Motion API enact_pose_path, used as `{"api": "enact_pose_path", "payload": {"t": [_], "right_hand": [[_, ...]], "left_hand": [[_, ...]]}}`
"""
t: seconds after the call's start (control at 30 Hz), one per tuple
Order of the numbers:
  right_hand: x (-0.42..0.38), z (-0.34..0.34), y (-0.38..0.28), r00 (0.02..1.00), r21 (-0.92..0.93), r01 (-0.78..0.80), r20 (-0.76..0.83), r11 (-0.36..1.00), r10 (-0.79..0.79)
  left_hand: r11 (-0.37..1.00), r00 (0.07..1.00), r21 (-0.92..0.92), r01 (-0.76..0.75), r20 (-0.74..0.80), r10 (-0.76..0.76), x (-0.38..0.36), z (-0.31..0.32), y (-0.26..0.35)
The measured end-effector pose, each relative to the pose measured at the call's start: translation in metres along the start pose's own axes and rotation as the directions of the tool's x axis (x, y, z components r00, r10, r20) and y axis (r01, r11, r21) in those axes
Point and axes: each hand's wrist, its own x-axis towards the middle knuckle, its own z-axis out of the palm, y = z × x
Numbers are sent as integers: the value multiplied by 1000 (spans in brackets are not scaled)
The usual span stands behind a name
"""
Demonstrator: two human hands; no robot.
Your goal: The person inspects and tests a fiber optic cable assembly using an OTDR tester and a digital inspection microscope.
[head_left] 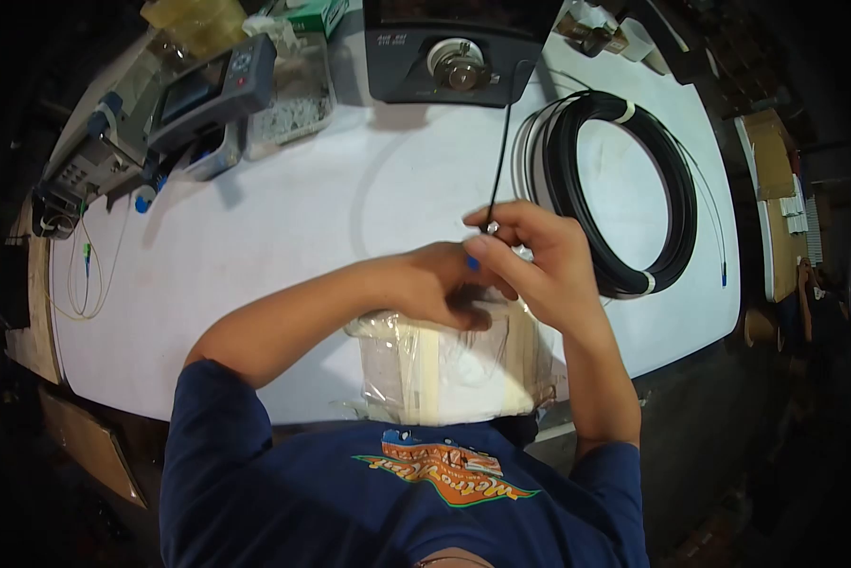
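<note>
A black cable point(501, 161) runs down from the front of a dark device into my right hand point(544, 260). The thumb and fingers of that hand are pinched together around the cable near a small shiny metal part point(492, 228). Close against it, my left hand point(435, 284) has its fingers curled at a small blue piece point(473, 263), which looks like a connector. The fingertips of both hands partly cover these small parts. Under my hands lies a box-like bundle point(421, 364) wrapped in clear plastic and tape.
A coil of black cable point(563, 161) lies at the right on the white table point(283, 222). The dark device point(407, 80) with a round fixture stands at the back. At the left are a grey handheld tester point(208, 95), a clear plastic tub point(293, 118) and thin yellow cable point(83, 308).
</note>
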Motion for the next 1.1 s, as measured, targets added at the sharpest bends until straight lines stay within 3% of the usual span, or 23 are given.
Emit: {"api": "enact_pose_path", "payload": {"t": [0.03, 0.1, 0.13, 0.2, 0.23, 0.3, 0.33, 0.57, 1.1], "right_hand": [[15, 5, 9, 977, -178, 166, -102, 970, -186], [42, 10, 17, 925, -422, 208, -208, 883, -317], [53, 12, 21, 920, -426, 215, -213, 879, -329], [76, 15, 28, 688, -546, 438, -307, 714, -657], [86, 14, 30, 681, -548, 441, -310, 710, -663], [102, 9, 33, 487, -683, 518, -259, 515, -834], [109, 10, 39, 457, -681, 532, -269, 503, -848], [115, 5, 72, 491, -760, 482, -177, 435, -853], [110, 9, 71, 571, -789, 401, -183, 466, -800]], "left_hand": [[999, 998, -12, 40, 41, -39, 0, 0, -1], [999, 999, 17, -32, 14, 32, 1, -2, 0], [995, 995, 34, -93, -14, 94, 1, -2, 0], [990, 990, 37, -138, -6, 138, 2, -1, -6], [984, 984, 24, -176, -1, 176, 3, -2, -8], [986, 986, -1, -166, 14, 166, 5, -3, -5], [986, 986, 9, -164, 11, 164, 4, -2, -6], [982, 983, 31, -186, 4, 186, 6, -2, -5], [986, 986, 9, -167, 3, 167, 5, -3, -2]]}}
